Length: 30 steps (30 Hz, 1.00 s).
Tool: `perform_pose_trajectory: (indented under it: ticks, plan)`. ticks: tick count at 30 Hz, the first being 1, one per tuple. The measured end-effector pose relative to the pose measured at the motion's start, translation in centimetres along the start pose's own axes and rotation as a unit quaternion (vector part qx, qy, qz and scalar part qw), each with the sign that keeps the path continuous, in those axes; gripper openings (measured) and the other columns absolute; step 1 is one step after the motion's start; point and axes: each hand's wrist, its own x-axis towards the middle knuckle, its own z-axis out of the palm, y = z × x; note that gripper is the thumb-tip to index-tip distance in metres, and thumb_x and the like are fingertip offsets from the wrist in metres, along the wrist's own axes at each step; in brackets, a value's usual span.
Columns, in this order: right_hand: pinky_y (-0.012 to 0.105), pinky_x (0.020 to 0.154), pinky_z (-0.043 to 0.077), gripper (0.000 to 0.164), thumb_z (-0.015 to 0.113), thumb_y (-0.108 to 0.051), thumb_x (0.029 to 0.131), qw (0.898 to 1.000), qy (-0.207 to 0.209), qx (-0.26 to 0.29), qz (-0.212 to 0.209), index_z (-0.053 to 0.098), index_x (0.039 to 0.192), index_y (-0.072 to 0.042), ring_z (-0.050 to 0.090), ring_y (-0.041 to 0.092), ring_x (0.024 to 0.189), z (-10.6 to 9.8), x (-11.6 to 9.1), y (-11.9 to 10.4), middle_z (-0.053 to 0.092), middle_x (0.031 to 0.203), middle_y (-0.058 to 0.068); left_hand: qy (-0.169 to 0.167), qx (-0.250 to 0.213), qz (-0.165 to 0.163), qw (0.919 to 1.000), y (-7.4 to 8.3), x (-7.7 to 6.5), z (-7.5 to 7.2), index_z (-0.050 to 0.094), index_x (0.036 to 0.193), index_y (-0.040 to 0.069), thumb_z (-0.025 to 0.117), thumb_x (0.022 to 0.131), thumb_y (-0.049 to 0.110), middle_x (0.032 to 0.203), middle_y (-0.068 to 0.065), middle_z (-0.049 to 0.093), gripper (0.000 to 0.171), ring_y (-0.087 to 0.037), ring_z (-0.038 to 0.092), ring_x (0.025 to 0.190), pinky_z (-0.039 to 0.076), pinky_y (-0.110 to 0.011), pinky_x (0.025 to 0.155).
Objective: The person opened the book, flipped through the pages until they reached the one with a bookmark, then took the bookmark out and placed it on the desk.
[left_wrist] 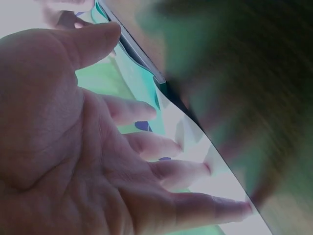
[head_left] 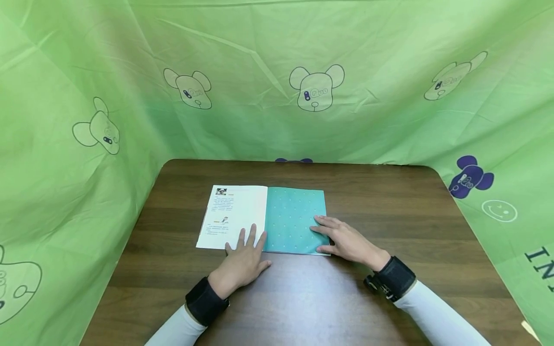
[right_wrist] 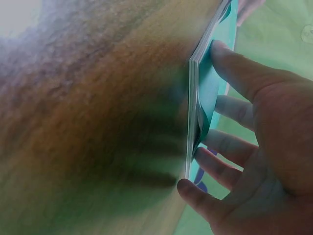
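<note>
An open book lies flat on the wooden table, its white left page printed with small text and pictures and its teal right page dotted with tiny light marks. My left hand spreads its straight fingers over the lower edge of the white page, thumb beside the spine. At the right edge of the teal page, my right hand touches it with fingers loosely bent and spread. In the right wrist view the thumb rests on the teal sheet, which bows up slightly from the page stack beneath.
The brown table extends around the book on all sides. Behind and beside it hangs a green cloth with cartoon animal heads. A small pale object lies near the table's right front edge.
</note>
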Motion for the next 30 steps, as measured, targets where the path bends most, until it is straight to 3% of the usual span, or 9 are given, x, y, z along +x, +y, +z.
perform_pose_trajectory:
  ticks: [6,12,20,26,30]
  plan:
    - [0.054,0.097,0.045,0.057,0.071,-0.042,0.084,1.0,0.008,-0.011,0.005,0.066,0.13,-0.008,0.05,0.035,0.128,0.0,0.3,0.0,0.053,0.142,0.019,0.015,0.001,-0.002,0.9999,0.4,0.2,-0.2,0.031,0.155,0.009,0.041,0.099,0.053,0.161,-0.024,0.019,0.072,-0.052,0.022,0.141,0.029,-0.082,0.088]
    - [0.048,0.091,0.049,0.06,0.066,-0.047,0.087,0.999,0.02,-0.04,0.02,0.064,0.132,-0.007,0.053,0.029,0.121,0.4,0.9,0.1,0.057,0.137,0.015,0.018,0.011,-0.01,0.9997,0.6,0.4,0.0,0.033,0.155,0.009,0.041,0.098,0.054,0.162,-0.023,0.019,0.072,-0.051,0.022,0.142,0.03,-0.081,0.089]
    - [0.046,0.085,0.053,0.048,0.061,-0.046,0.091,0.995,0.071,-0.071,0.023,0.072,0.12,-0.009,0.061,0.027,0.109,0.6,1.4,0.1,0.067,0.123,0.012,0.053,0.034,-0.004,0.998,0.7,0.5,0.5,0.04,0.151,0.009,0.043,0.098,0.053,0.159,-0.023,0.028,0.069,-0.052,0.028,0.139,0.035,-0.08,0.084]
    - [0.042,0.076,0.057,0.033,0.062,-0.042,0.092,0.989,0.123,-0.072,0.031,0.075,0.103,-0.013,0.068,0.022,0.095,0.5,1.8,0.0,0.073,0.103,0.005,0.081,0.053,-0.001,0.9953,1.2,1.0,0.3,0.049,0.137,0.003,0.047,0.097,0.051,0.149,-0.028,0.04,0.062,-0.055,0.039,0.13,0.042,-0.077,0.076]
    - [0.042,0.075,0.057,0.031,0.061,-0.041,0.093,0.987,0.132,-0.075,0.042,0.074,0.102,-0.014,0.067,0.022,0.096,0.6,1.8,-0.1,0.072,0.105,0.005,0.093,0.08,-0.012,0.9924,1.5,1.5,0.4,0.053,0.122,0.004,0.05,0.095,0.052,0.134,-0.025,0.048,0.056,-0.05,0.048,0.119,0.047,-0.073,0.071]
